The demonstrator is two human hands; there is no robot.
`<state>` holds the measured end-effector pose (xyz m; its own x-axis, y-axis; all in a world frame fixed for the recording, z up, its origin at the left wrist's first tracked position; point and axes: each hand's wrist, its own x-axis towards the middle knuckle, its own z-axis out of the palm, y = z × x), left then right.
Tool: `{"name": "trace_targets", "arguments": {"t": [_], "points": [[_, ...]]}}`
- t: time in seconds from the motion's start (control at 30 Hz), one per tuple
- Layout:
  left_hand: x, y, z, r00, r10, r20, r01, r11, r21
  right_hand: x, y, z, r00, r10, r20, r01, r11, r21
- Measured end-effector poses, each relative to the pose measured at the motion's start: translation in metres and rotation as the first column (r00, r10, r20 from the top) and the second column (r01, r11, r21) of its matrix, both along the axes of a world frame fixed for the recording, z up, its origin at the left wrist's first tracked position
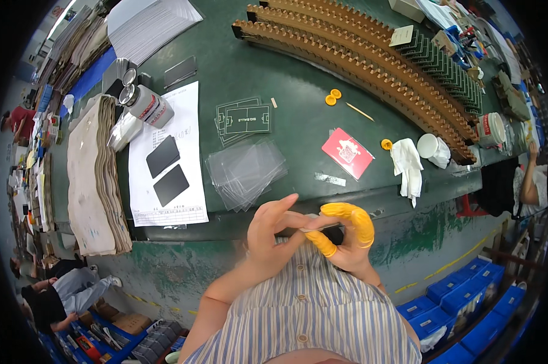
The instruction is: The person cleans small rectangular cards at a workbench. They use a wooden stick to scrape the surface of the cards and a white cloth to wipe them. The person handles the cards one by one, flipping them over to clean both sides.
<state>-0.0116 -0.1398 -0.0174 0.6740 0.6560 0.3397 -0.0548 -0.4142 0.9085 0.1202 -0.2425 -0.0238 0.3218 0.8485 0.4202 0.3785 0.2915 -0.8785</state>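
Observation:
In front of my striped shirt, at the near table edge, both hands meet on a thin flat card [317, 226] seen nearly edge-on. My left hand [269, 239] pinches its left end between bent fingers, the index finger raised. Yellow finger cots cover the thumb and some fingers of my right hand [350, 235], which grips the other end. The card's face is mostly hidden. Just beyond my hands lies a loose pile of clear plastic sheets [246, 173]. Behind it are dark green cards with white line patterns [247, 119]. A red card [348, 154] rests farther right.
Left are a printed paper [192, 164] with black cards [171, 185], lidded containers [154, 109] and a cloth stack [92, 176]. Long slotted wooden racks [346, 60] curve across the back right. Yellow finger cots [331, 100], a wooden stick [360, 111] and a white cloth [406, 167] lie nearer.

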Motion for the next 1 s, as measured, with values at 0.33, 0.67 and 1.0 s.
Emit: {"name": "trace_targets", "arguments": {"t": [0.33, 0.67, 1.0], "points": [[0.002, 0.011, 0.009, 1.000, -0.011, -0.011, 0.005, 0.900, -0.437, -0.003, 0.004, -0.002, 0.907, -0.176, -0.383, 0.291, 0.919, 0.266], [-0.008, 0.018, 0.003, 0.971, 0.073, 0.228, 0.045, 0.880, -0.473, -0.001, 0.005, -0.008, 0.889, -0.451, 0.080, 0.438, 0.888, 0.144], [-0.008, 0.018, 0.009, 0.985, 0.075, 0.154, -0.027, 0.956, -0.291, 0.007, 0.001, -0.006, 0.777, -0.478, 0.410, 0.478, 0.871, 0.108]]}}
